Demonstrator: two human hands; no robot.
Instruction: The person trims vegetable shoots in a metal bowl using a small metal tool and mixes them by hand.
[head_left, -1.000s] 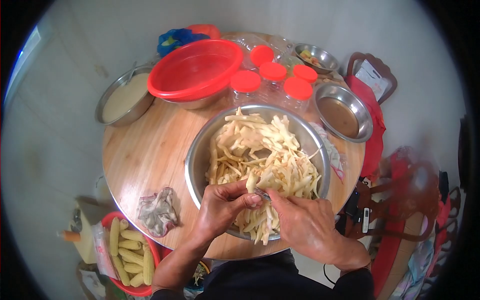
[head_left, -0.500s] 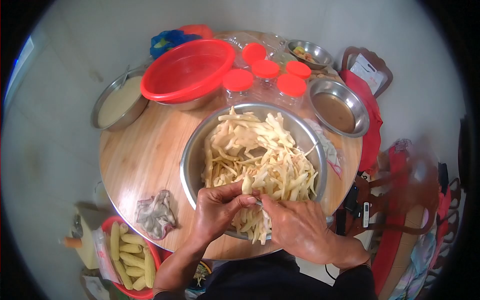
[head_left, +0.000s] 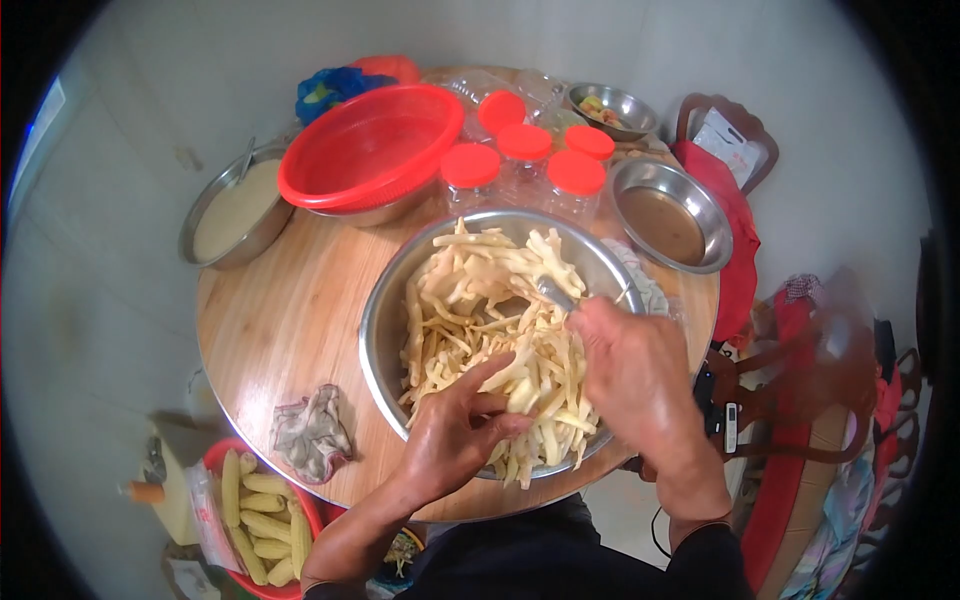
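Observation:
A wide steel bowl (head_left: 380,300) holds a heap of pale yellow, finger-like strips (head_left: 480,275). Over the bowl's near part is my left hand (head_left: 455,430), its fingers apart and spread at the strips, with nothing gripped. My right hand (head_left: 630,370) is closed round a small metal tool (head_left: 556,294), whose end points up and left above the heap at the bowl's right side. The fingers hide the rest of the tool.
Behind the bowl are red-lidded jars (head_left: 470,167) and a red basin (head_left: 375,150). Steel bowls of liquid flank them, left (head_left: 240,212) and right (head_left: 665,220). A crumpled cloth (head_left: 312,435) lies front left, above a red tub of corn cobs (head_left: 262,525).
My right hand has moved up and right with the tool, away from my left hand. The left hand's fingers have opened and the piece pinched between them has been let go.

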